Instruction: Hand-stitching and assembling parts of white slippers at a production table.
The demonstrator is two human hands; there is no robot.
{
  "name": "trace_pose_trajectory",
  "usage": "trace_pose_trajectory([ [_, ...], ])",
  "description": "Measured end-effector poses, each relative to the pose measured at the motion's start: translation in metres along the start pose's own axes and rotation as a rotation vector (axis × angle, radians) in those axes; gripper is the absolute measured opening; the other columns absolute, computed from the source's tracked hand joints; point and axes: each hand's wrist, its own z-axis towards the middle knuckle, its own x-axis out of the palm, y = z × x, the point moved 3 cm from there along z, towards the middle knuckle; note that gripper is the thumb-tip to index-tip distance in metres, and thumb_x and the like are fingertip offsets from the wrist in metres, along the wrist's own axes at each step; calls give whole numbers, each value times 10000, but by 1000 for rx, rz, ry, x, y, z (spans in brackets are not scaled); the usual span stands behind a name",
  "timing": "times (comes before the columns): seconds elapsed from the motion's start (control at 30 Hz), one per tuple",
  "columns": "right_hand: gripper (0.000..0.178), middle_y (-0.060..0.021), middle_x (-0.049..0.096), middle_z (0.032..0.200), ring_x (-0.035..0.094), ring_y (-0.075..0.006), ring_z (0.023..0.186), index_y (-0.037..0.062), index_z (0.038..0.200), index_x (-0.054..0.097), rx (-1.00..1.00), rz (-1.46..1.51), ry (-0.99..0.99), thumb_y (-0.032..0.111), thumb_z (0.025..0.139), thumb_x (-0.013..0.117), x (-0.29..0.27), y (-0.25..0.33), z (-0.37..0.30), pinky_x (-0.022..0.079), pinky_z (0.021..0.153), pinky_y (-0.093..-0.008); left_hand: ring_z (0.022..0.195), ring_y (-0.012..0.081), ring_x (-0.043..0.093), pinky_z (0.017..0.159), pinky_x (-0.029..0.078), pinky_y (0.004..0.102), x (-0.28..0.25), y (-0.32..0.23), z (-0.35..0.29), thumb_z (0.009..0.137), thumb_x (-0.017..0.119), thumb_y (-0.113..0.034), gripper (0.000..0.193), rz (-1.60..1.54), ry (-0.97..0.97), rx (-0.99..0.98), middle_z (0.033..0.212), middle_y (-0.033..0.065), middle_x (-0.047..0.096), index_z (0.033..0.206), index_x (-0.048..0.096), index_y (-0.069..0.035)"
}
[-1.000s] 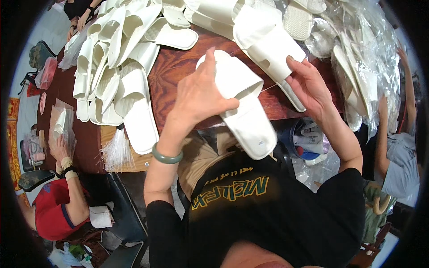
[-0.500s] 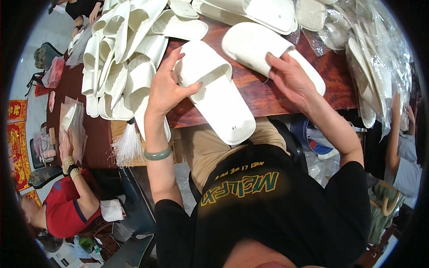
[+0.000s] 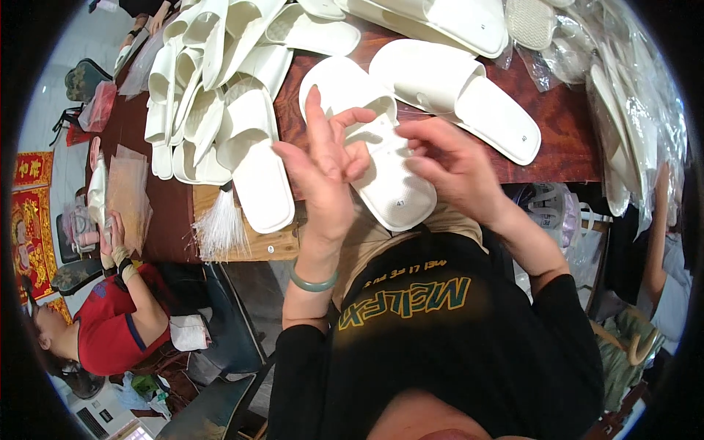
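Observation:
A white slipper [image 3: 400, 198] lies on the table with its heel end over the front edge, just beneath both hands. My left hand [image 3: 326, 169] is above its left side, fingers spread and nothing visible in them. Over its right side, my right hand [image 3: 458, 169] has bent fingers drawn together; whatever is between the fingertips is too small to make out. To the upper right a second white slipper [image 3: 502, 128] rests on the wood, touched by neither hand. A bunch of thin white strands [image 3: 220, 227] hangs from the table edge at left.
Stacked white slippers [image 3: 253, 176] crowd the table's left, and more slippers [image 3: 462, 26] lie at the back. Clear-bagged slippers [image 3: 612, 139] pile up on the right. A person in red [image 3: 121, 319] sits at left by plastic bags [image 3: 128, 194]; another person's arm [image 3: 656, 235] shows at right.
My left hand has let go of the near slipper and moved right. My right hand has left the other slipper and come left, toward my left hand. The view has shifted slightly.

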Motion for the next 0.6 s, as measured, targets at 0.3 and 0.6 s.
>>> trace_pose_trajectory([
  [0.3, 233, -87, 653, 708, 597, -82, 648, -20, 947, 660, 25, 15, 80, 184, 836, 646, 20, -23, 33, 476, 564, -277, 621, 43, 369, 537, 299, 175, 1, 28, -36, 1001, 322, -295, 566, 54, 4, -114, 955, 70, 526, 1435, 116, 4],
  [0.6, 240, -99, 610, 572, 566, -148, 515, -30, 863, 667, 0, -490, 257, 206, 827, 636, 24, -28, 62, 443, 513, -274, 476, 43, 317, 438, 270, 192, -15, 43, -65, 975, 427, -232, 362, -717, 280, -814, 815, 80, 586, 1227, 461, 26],
])
